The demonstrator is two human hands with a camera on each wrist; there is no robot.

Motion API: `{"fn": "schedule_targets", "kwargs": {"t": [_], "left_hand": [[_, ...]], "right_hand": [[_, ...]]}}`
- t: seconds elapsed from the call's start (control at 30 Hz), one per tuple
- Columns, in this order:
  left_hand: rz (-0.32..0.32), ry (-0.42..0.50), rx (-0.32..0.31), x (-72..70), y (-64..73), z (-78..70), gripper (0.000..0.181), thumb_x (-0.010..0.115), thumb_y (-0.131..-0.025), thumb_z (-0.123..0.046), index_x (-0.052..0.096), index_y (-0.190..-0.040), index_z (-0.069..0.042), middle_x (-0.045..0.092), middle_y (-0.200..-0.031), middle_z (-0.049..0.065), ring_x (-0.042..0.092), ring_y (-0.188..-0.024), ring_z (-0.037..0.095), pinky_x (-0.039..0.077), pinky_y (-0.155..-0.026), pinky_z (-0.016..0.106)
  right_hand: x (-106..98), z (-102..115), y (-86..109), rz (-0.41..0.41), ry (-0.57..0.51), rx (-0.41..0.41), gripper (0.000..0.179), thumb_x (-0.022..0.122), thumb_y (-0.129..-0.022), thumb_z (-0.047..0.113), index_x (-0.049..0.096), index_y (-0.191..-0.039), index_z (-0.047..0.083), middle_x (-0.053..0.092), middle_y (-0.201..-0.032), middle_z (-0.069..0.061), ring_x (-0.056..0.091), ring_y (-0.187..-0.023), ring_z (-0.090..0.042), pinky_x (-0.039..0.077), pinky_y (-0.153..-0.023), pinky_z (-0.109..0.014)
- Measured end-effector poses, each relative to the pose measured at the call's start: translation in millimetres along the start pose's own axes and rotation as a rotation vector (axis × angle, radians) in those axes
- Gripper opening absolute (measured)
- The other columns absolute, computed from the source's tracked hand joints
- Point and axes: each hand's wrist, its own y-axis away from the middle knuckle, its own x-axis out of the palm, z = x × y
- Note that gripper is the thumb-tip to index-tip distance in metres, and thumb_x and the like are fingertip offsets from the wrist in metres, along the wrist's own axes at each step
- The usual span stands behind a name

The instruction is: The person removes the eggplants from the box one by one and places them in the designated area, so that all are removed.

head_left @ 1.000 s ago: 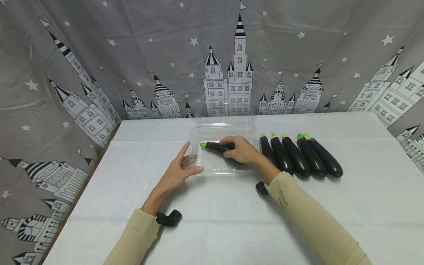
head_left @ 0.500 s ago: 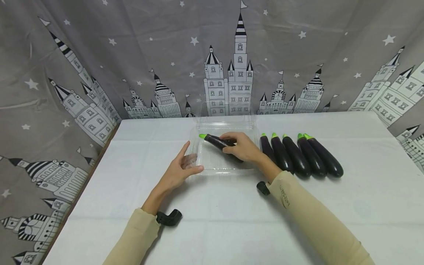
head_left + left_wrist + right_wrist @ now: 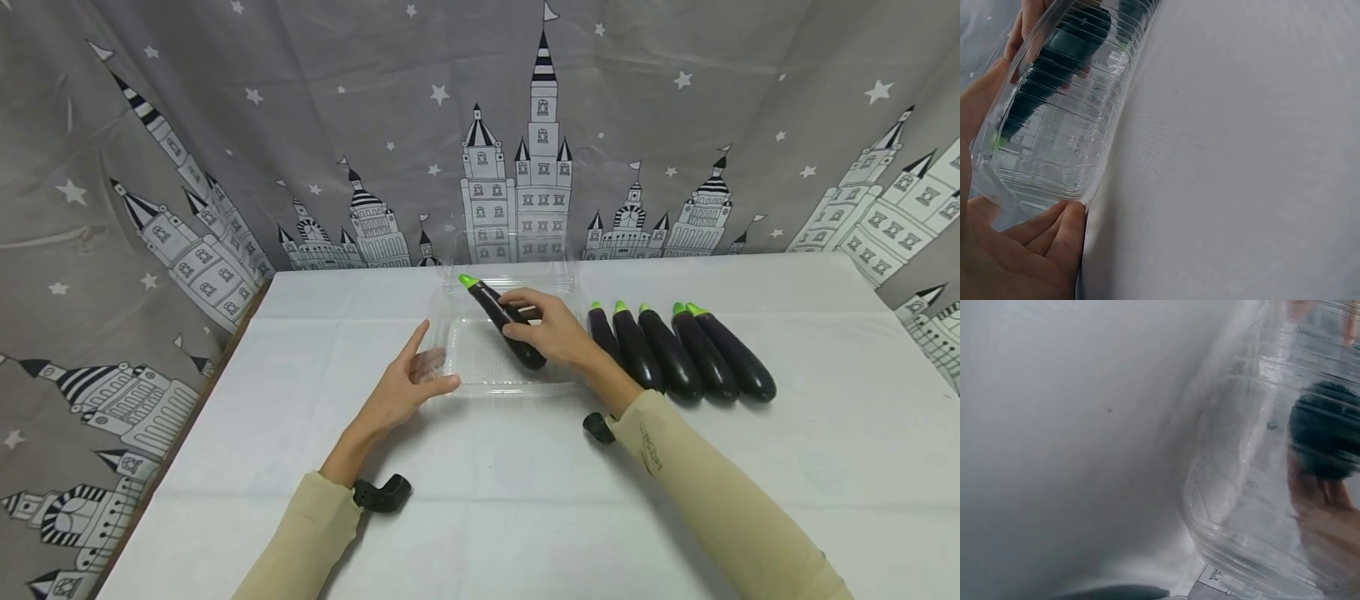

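Observation:
My right hand (image 3: 553,332) grips a dark purple eggplant (image 3: 497,312) with a bright green stem end. The eggplant lies slantwise over the bottom of a clear plastic clamshell box (image 3: 487,388), stem end toward the back left. Through the clear wall, the eggplant (image 3: 1060,65) shows in the left wrist view, and its blunt end (image 3: 1325,428) in the right wrist view. At the box's left side, my left hand (image 3: 397,390) has thumb and index finger spread, with straight fingers (image 3: 1067,234) touching the front corner.
Several more eggplants (image 3: 670,354) lie side by side just right of the box, stems toward the back. The box's clear lid (image 3: 513,242) stands raised against the grey castle-print curtain (image 3: 337,100). A white cloth (image 3: 480,500) covers the table.
My right hand has turned the eggplant: its stem end has swung toward the back, from nearly crosswise to a steep slant. The left hand and the other eggplants have stayed put.

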Motion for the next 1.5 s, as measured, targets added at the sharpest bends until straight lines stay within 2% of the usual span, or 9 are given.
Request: {"fn": "schedule_targets", "kwargs": {"t": [0.23,0.43,0.6,0.77,1.1,1.3,1.5], "left_hand": [[0.001,0.005,-0.009,-0.4,-0.4,0.9,0.101,0.077,-0.088,-0.029,0.007,-0.160,-0.029,0.037,-0.151,0.024,0.039,-0.138,0.035,0.031,-0.111,0.051],[0.004,0.009,-0.005,-0.4,-0.3,0.5,0.101,0.077,-0.088,-0.028,0.007,-0.160,-0.028,0.037,-0.151,0.025,0.039,-0.138,0.035,0.031,-0.111,0.052],[0.000,-0.005,-0.003,0.2,-0.1,-0.3,0.101,0.077,-0.087,-0.029,0.007,-0.161,-0.027,0.037,-0.151,0.025,0.038,-0.138,0.036,0.031,-0.111,0.052],[-0.002,-0.007,-0.004,0.3,-0.1,-0.2,0.102,0.077,-0.087,-0.029,0.007,-0.161,-0.027,0.037,-0.151,0.026,0.038,-0.138,0.036,0.031,-0.111,0.052],[-0.002,0.002,0.011,0.5,-0.1,1.0,0.101,0.077,-0.088,-0.026,0.006,-0.161,-0.026,0.039,-0.149,0.025,0.039,-0.137,0.036,0.033,-0.110,0.050],[0.005,0.004,0.021,0.3,-0.2,2.4,0.100,0.076,-0.089,-0.025,0.006,-0.160,-0.026,0.039,-0.150,0.025,0.039,-0.138,0.036,0.033,-0.111,0.049],[0.003,-0.010,0.026,-0.4,-0.5,3.9,0.099,0.076,-0.089,-0.026,0.007,-0.160,-0.027,0.039,-0.150,0.024,0.038,-0.138,0.036,0.032,-0.111,0.048]], "right_hand": [[-2,4,4.3,-0.004,-0.011,0.020,0.040,0.070,-0.091,0.009,0.060,-0.130,0.010,0.054,-0.133,-0.017,0.058,-0.115,-0.037,0.051,-0.089,-0.050],[-3,4,7.2,-0.030,-0.003,-0.033,0.040,0.072,-0.091,0.010,0.061,-0.129,0.010,0.052,-0.133,-0.015,0.058,-0.115,-0.038,0.049,-0.092,-0.051],[-4,3,10.9,-0.050,0.000,-0.045,0.042,0.071,-0.090,0.012,0.061,-0.132,0.011,0.051,-0.128,-0.016,0.056,-0.117,-0.039,0.049,-0.093,-0.051],[-4,3,12.7,-0.064,0.014,-0.087,0.043,0.069,-0.091,0.009,0.061,-0.134,0.007,0.052,-0.126,-0.018,0.054,-0.119,-0.037,0.045,-0.099,-0.049],[-8,7,19.2,-0.121,-0.004,-0.039,0.046,0.070,-0.092,0.015,0.057,-0.137,0.012,0.048,-0.134,-0.015,0.053,-0.120,-0.040,0.049,-0.091,-0.052],[-14,13,22.6,-0.126,-0.070,-0.049,0.048,0.070,-0.092,0.013,0.056,-0.137,0.010,0.048,-0.132,-0.017,0.054,-0.119,-0.037,0.052,-0.086,-0.049],[-20,18,25.0,-0.105,-0.054,-0.063,0.048,0.070,-0.092,0.015,0.055,-0.138,0.011,0.046,-0.136,-0.015,0.054,-0.120,-0.037,0.053,-0.086,-0.049]]}}
